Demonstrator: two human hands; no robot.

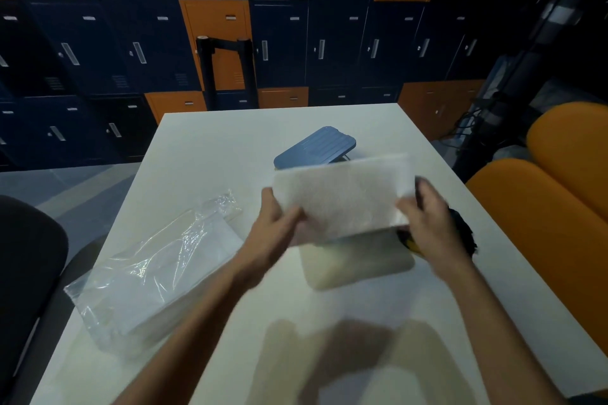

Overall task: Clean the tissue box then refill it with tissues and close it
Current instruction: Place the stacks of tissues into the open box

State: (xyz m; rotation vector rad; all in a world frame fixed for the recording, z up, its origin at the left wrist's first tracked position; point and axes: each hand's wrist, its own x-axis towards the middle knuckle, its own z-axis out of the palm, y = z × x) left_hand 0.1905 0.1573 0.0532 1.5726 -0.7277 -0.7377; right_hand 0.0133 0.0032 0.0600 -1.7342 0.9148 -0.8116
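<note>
Tissues (pixel 342 194) in one thick white stack, clasped at both ends, left hand (pixel 279 220) curled round the near left corner, right hand (pixel 427 210) round the right edge, held clear of the table (pixel 214 148), all blurred. Biggest risk, as a judgement: sagging or fanning apart across the unsupported span between the two grips, given such soft sheets, with loose ones spilling on any slackening of either clasp. Next: catching on the tissue box (pixel 316 149), blue and ribbed, just beyond the grip and partly hidden behind the stack; cannot tell how far open, hence a risk of crumpling the lower sheets on a skewed entry. Lesser: brushing the dark cloth (pixel 460 230) just beside the right hand and picking up dirt. Far beyond the grip, navy and orange lockers (pixel 131 43); beneath it, the white table; right of the right hand, orange chairs (pixel 543 207); left of the left hand, clear plastic wrapper (pixel 158 256) lying flat with more white sheets inside; directly under the grip, beige rounded panel (pixel 358 263), possibly part of the box.
</note>
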